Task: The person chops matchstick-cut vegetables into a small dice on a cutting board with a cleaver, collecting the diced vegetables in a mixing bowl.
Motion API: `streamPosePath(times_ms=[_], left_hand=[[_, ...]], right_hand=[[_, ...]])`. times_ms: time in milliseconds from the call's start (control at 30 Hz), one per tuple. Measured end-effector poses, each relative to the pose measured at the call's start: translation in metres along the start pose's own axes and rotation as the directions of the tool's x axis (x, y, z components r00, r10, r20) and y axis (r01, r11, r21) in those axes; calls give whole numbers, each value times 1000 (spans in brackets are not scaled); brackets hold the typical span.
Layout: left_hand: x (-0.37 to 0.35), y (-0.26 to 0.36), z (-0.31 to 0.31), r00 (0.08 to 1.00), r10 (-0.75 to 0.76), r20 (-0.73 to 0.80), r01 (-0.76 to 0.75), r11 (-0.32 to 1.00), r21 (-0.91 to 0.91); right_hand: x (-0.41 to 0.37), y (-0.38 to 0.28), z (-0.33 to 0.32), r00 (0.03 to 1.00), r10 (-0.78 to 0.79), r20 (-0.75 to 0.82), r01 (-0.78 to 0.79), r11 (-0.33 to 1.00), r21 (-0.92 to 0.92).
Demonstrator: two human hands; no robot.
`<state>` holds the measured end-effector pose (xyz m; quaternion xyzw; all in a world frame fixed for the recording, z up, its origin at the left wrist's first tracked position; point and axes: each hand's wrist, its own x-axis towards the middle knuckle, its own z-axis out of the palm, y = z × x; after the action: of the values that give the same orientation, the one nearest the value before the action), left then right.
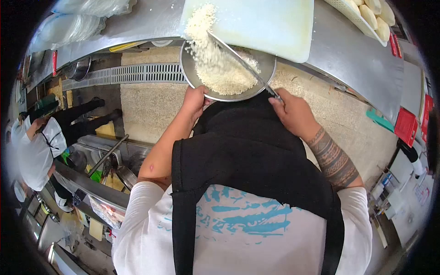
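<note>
My left hand [195, 101] is closed on the near left rim of a round metal bowl [273, 73], held below the counter edge. Finely chopped pale food [229, 82] fills much of the bowl. More of the bits, partly blurred, lie in a strip from the cutting board [270, 27] down into the bowl. My right hand [288, 110] grips the handle of a knife [240, 59]. Its long blade slants up and left across the bowl, with the tip by the board's edge against the chopped bits.
Clear plastic bags [68, 27] lie on the metal counter [146, 18] at upper left. A white basket [357, 20] of peeled pale vegetables stands upper right. On the right is a red crate [406, 126]. A co-worker in white [41, 142] stands left, beyond a floor drain grate [137, 74].
</note>
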<state>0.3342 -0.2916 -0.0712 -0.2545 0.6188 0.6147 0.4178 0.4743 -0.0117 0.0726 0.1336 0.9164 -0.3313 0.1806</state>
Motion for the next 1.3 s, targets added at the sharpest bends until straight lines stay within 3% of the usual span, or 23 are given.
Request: streamPosePath(times_ms=[133, 200, 267, 333, 433, 567, 633, 833, 900, 967, 1100, 1233, 1300], left_hand=[[-12, 4, 3, 999, 0, -40, 0, 1000, 22], [-12, 3, 2, 999, 18, -51, -17, 999, 31], [-11, -1, 2, 998, 42, -50, -42, 999, 0], [-16, 3, 8, 993, 79, -83, -83, 995, -51], [-18, 5, 18, 984, 120, -133, -132, 988, -83], [-17, -1, 6, 983, 121, -136, -124, 992, -9], [-19, 4, 13, 982, 108, -153, -108, 994, 10], [-13, -1, 13, 969, 25, -245, -42, 997, -67], [-11, 1, 10, 965, 12, -264, -27, 998, -52], [-5, -3, 4, 978, 48, -202, -58, 997, -46], [-19, 8, 16, 968, 62, -242, -65, 998, -4], [-21, 8, 11, 972, 102, -211, -95, 995, 41], [-23, 9, 12, 973, 99, -207, -93, 995, 40]], right_hand=[[-14, 6, -14, 997, -1, 71, 1, 1000, 0], [-10, 11, -33, 998, 21, -55, -25, 997, -77], [11, 40, -55, 954, -81, -288, 55, 994, -97], [42, 54, -99, 942, 103, -320, -124, 991, -46], [96, 110, -153, 882, 94, -463, -150, 985, -86], [165, 183, -188, 852, 93, -516, -214, 960, -182], [183, 183, -208, 843, 65, -534, -215, 950, -224], [240, 84, -180, 947, -32, -320, -64, 956, -285], [252, 62, -157, 944, -235, -231, 150, 931, -332], [242, 20, -141, 955, -288, -69, 234, 876, -422], [197, -15, -105, 888, -423, 181, 459, 783, -419], [139, -14, -83, 795, -535, 284, 606, 721, -337], [116, -5, -79, 821, -471, 322, 561, 770, -305]])
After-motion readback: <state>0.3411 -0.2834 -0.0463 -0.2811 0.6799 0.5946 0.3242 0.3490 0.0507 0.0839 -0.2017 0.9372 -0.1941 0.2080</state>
